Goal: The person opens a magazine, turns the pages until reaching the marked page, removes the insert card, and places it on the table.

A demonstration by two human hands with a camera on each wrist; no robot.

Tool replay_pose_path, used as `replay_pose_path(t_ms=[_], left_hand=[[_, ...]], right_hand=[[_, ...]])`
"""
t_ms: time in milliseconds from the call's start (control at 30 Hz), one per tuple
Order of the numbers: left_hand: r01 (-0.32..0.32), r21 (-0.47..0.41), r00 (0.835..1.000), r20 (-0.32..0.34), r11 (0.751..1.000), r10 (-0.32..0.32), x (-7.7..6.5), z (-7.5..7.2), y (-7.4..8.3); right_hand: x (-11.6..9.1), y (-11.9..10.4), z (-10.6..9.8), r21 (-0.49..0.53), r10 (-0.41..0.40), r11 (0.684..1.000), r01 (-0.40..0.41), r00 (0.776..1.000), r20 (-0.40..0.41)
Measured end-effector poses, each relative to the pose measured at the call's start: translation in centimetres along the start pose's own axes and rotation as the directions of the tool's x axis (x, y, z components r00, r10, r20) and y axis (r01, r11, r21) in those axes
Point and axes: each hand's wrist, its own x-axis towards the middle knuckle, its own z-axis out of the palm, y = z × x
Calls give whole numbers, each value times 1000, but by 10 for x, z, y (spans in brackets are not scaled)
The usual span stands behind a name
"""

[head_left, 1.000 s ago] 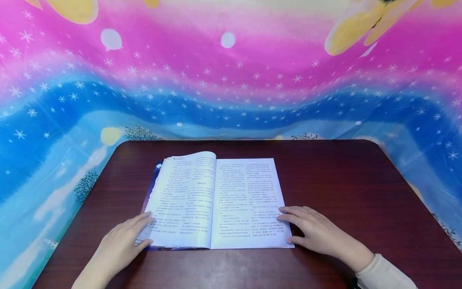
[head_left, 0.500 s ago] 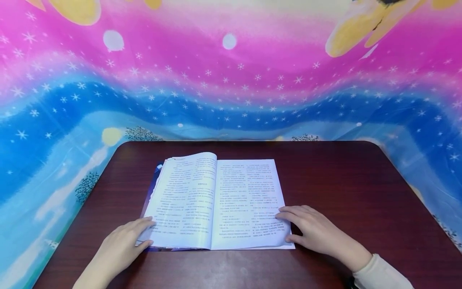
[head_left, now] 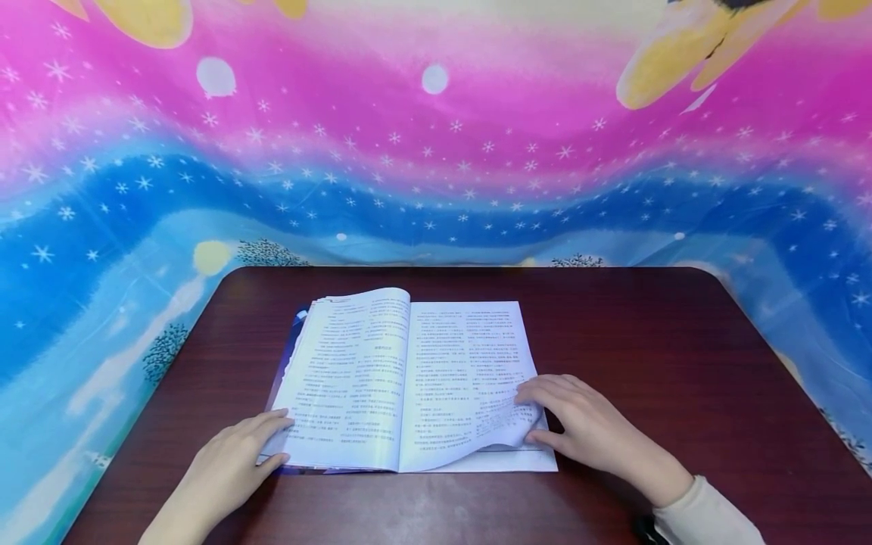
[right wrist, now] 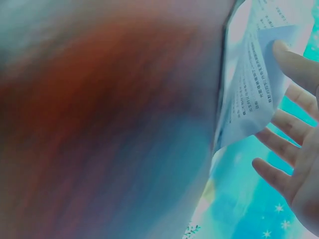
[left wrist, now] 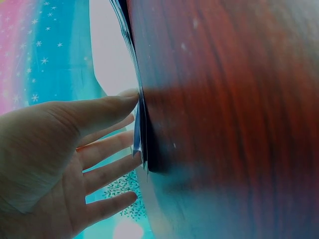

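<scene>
An open magazine (head_left: 354,378) with printed text columns lies on the dark wooden table. At its lower left edge rests my left hand (head_left: 225,462), fingers loosely extended over the page margin. The left wrist view shows that thumb against the stacked page edges and the fingers spread. Along the right side, my right hand (head_left: 589,428) pinches the lower outer part of a right-hand page (head_left: 500,431), whose corner curls up off the sheets below. In the right wrist view the bent page (right wrist: 254,94) shows print on its underside, with the thumb on it and the other fingers partly behind.
The reddish-brown table (head_left: 654,341) extends on both sides of the magazine. A pink and blue cloth (head_left: 436,166) with snowflakes hangs behind and around it. A dark blue cover edge (head_left: 289,341) sticks out at the magazine's left.
My right hand has moved slightly left, and the lower right page corner has lifted and curled inward. My left hand has stayed nearly still at the left edge.
</scene>
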Motion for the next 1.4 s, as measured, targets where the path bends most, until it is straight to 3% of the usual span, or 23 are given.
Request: replay_pose_path(t_ms=[200, 633, 733, 900, 1033, 1133, 1300, 1400], left_hand=[[0, 3, 1000, -3, 1000, 0, 0, 0, 0], [20, 10, 999, 27, 1000, -20, 2, -4, 2], [16, -5, 1000, -10, 1000, -16, 3, -7, 5], [-45, -27, 991, -130, 999, 41, 7, -12, 17], [-105, -31, 977, -190, 994, 97, 14, -16, 32], [-164, -39, 958, -245, 986, 150, 21, -16, 45], [-255, -61, 911, -350, 965, 219, 31, -17, 67], [-328, -68, 868, -415, 942, 273, 36, -16, 81]], right_hand=[[10, -1, -4, 17, -33, 999, 35, 995, -97], [29, -10, -16, 76, -41, 995, 58, 979, -199], [32, -13, -19, 88, -33, 995, 53, 975, -218], [39, -18, -23, 104, -23, 993, 49, 971, -240], [44, -22, -25, 113, -22, 992, 53, 966, -256], [47, -25, -26, 124, -22, 991, 56, 964, -263], [54, -31, -29, 151, -29, 986, 74, 960, -279], [58, -35, -30, 156, -47, 983, 98, 953, -300]])
